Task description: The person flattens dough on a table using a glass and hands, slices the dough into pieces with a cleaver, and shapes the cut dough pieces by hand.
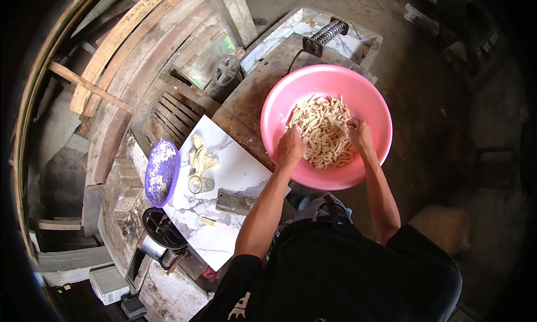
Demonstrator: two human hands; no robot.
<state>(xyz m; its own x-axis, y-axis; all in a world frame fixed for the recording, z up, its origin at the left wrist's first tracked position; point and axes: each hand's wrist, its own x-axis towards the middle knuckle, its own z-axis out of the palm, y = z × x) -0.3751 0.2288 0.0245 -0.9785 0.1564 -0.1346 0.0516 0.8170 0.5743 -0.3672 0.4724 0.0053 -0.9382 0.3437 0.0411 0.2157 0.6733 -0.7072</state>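
Fingers curled inward, the left hand (292,144) sits at eight o'clock and the right hand (361,135) at three o'clock of the pale, dough-like strips (323,129); whether either grips any, I cannot tell. The strips are heaped inside a pink plastic basin (372,101). From the basin, a ridged metal roller (325,36) lies at twelve o'clock, a drinking glass (202,184) and purple oval tray (160,174) towards eight. Handwritten marks on a curved-looking wooden plank (126,34) at ten, and white sleeve print (239,307) towards seven, cannot be read.
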